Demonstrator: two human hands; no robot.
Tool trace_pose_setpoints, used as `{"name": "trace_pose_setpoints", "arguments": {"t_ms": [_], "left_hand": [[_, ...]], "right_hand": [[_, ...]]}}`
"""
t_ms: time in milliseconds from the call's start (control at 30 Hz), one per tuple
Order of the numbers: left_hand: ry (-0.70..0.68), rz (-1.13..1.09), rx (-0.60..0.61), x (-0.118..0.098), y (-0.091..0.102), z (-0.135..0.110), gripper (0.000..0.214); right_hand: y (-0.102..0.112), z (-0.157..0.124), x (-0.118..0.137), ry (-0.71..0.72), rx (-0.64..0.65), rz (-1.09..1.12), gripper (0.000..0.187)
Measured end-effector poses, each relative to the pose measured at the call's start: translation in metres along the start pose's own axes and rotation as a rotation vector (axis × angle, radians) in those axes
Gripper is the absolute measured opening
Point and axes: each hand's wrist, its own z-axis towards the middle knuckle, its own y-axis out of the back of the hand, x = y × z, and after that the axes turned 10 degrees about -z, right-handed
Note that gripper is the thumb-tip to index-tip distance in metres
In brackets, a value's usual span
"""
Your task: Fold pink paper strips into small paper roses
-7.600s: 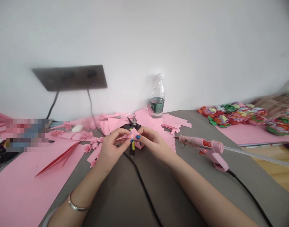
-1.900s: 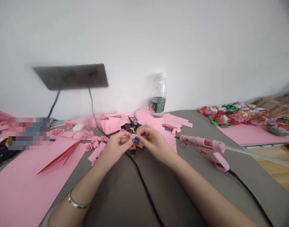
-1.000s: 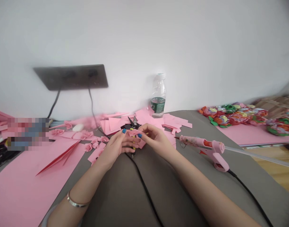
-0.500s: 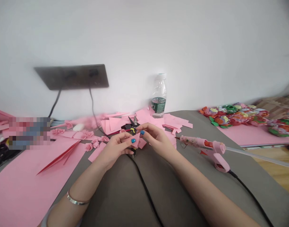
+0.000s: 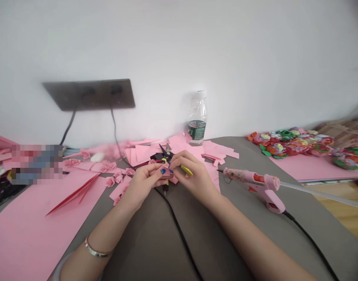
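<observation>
My left hand [image 5: 146,181] and my right hand [image 5: 193,171] meet at the middle of the grey table. Between their fingertips is a small piece of pink paper [image 5: 167,171], mostly covered by the fingers. Both thumbs press on it. Right behind the hands lie scissors with dark blades [image 5: 166,153] and yellow-and-black handles, partly hidden by the hands. Pink paper pieces [image 5: 179,141] are heaped behind them. To the left of my left hand sit several small folded pink paper flowers [image 5: 110,182].
A pink glue gun [image 5: 255,180] with a clear glue stick rests at right, its black cord trailing forward. A plastic bottle [image 5: 197,130] stands by the wall. Colourful paper flowers [image 5: 296,142] lie at far right, a large pink sheet [image 5: 29,230] at left. Another black cable [image 5: 179,230] crosses the front.
The pink paper, which showed as a triangle, is now mostly covered by the fingers. My right fingers have curled in closer to my left thumb, and a yellow handle shows behind them.
</observation>
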Motion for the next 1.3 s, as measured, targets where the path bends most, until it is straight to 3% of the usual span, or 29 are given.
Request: {"name": "trace_pose_setpoints", "arguments": {"t_ms": [200, 433, 533, 667, 767, 1033, 1300], "left_hand": [[-0.027, -0.156, -0.066, -0.0014, -0.0007, 0.0004, 0.023], [-0.057, -0.051, -0.025, -0.0011, 0.0034, 0.0004, 0.027], [-0.070, -0.026, -0.040, -0.0009, 0.0056, 0.0012, 0.030], [-0.111, -0.011, -0.069, -0.0012, 0.0059, 0.0015, 0.024], [-0.129, -0.004, -0.079, -0.0015, 0.0037, 0.0003, 0.022], [-0.177, 0.069, -0.125, -0.0006, 0.0017, 0.0004, 0.028], [-0.263, 0.331, -0.103, -0.0020, 0.0091, 0.0026, 0.024]], "right_hand": [[-0.0004, 0.0000, -0.0064, 0.089, 0.010, -0.103, 0.021], [0.0026, 0.0015, -0.0055, 0.094, 0.059, -0.126, 0.020], [0.0031, 0.0009, -0.0017, 0.041, 0.070, -0.024, 0.022], [0.0011, -0.0012, 0.0019, -0.172, 0.039, 0.123, 0.016], [-0.0024, -0.0021, 0.0019, -0.300, 0.115, 0.180, 0.006], [-0.0021, 0.0012, 0.0015, -0.313, 0.155, 0.235, 0.020], [0.0002, 0.0005, -0.0027, -0.336, 0.193, 0.231, 0.022]]}}
